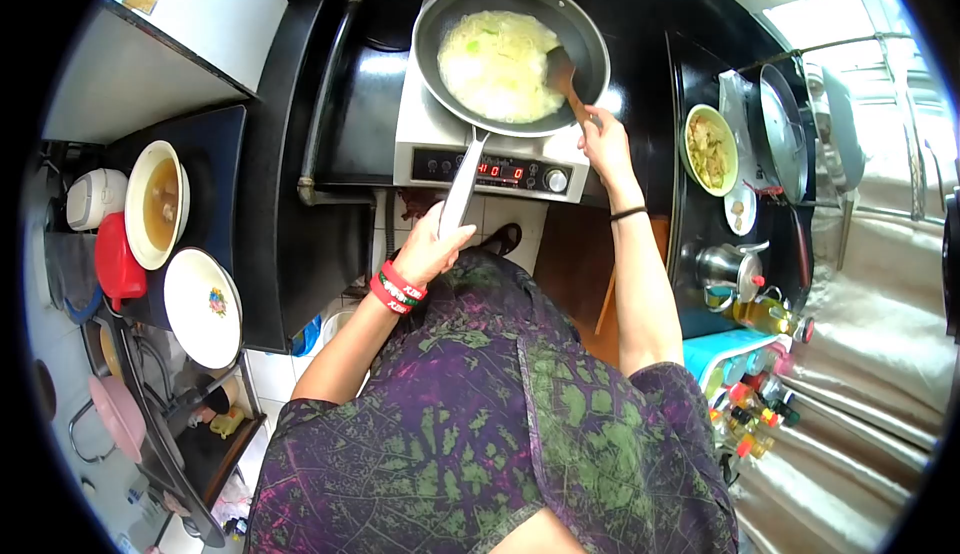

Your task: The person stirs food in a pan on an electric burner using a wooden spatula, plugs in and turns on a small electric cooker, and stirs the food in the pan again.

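A dark frying pan (428,54) with a long metal handle sits on an induction cooker (425,134) whose red digits are lit. Pale noodles (495,64) in cloudy, bubbling liquid fill its middle, with a few bits of green. My left hand (432,244), red bands at the wrist, is wrapped round the pan handle (460,189). In my right hand (606,149) is a wooden spatula (566,79); its blade dips into the right side of the liquid, near the pan wall.
On the right counter are a bowl of cooked food (711,151), a small dish (740,208), a metal kettle (728,269), an oil bottle (768,316) and a blue basket of bottles (715,349). Leftward stand a soup bowl (160,204) and a white plate (200,319).
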